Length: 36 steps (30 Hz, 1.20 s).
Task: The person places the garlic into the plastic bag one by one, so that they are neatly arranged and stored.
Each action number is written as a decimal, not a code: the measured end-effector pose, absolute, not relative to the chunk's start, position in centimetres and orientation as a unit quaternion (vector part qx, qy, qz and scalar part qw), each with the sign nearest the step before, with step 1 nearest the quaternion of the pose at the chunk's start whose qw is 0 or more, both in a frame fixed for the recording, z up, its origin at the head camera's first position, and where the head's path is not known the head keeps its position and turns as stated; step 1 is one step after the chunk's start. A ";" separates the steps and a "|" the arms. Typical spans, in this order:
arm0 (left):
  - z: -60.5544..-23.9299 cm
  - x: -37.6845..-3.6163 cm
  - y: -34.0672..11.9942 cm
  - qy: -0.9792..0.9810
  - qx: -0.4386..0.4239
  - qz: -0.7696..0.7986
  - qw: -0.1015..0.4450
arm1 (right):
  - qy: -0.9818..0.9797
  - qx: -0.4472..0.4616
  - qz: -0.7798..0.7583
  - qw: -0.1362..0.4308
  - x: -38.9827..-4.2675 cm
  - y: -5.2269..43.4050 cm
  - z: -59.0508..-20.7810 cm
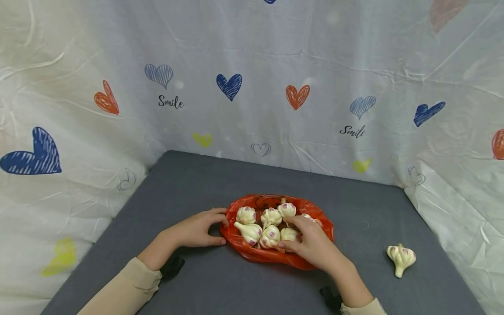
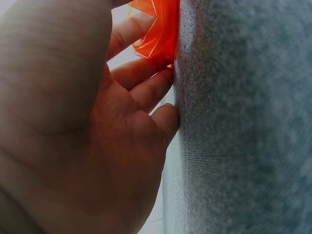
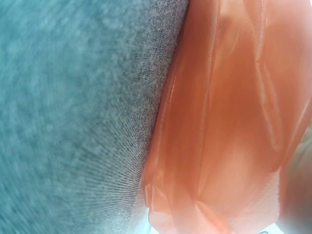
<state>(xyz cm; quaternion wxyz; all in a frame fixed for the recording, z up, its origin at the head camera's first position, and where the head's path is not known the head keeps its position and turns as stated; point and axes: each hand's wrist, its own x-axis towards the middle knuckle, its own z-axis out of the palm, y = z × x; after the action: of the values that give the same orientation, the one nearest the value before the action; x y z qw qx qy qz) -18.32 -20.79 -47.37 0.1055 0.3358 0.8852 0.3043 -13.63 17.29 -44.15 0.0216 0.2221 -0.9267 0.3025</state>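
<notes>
A red plastic bag with its rim spread open holds several white, purple-tinged garlic bulbs. My left hand rests at the bag's left side. Its fingertips touch the red plastic in the left wrist view, with the fingers loosely extended. Reaching in over the right half, my right hand has thumb and fingers around a garlic bulb. The hand covers part of that bulb and others behind it. In the right wrist view the bag's wall hides the fingers.
One loose garlic bulb lies on the dark grey tabletop, right of the bag. A pale curtain printed with hearts hangs behind the table and along its sides.
</notes>
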 end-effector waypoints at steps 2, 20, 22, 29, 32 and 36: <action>-47.4 -18.3 -20.8 0.886 0.334 0.305 0.106 | -0.927 0.222 0.302 0.022 -13.6 17.3 -44.1; -47.3 -18.2 -20.6 0.884 0.337 0.306 0.103 | -0.924 0.241 0.295 0.040 -13.4 17.5 -42.8; -47.2 -18.3 -20.6 0.884 0.338 0.305 0.103 | -0.925 0.236 0.295 0.042 -13.3 17.5 -42.5; -47.2 -18.4 -20.6 0.886 0.338 0.301 0.105 | -0.926 0.236 0.289 0.057 -13.1 18.0 -42.1; -47.3 -18.3 -20.7 0.884 0.338 0.304 0.108 | -0.926 0.234 0.290 0.063 -13.0 18.2 -42.1; -47.3 -18.3 -20.7 0.884 0.336 0.306 0.108 | -0.924 0.239 0.289 0.076 -13.1 18.4 -42.0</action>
<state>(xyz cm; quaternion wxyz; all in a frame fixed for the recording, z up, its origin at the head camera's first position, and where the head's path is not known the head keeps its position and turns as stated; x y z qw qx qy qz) -18.34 -20.73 -47.26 0.1082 0.3355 0.8844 0.3059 -13.13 18.41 -42.00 0.0764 0.2386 -0.9241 0.2887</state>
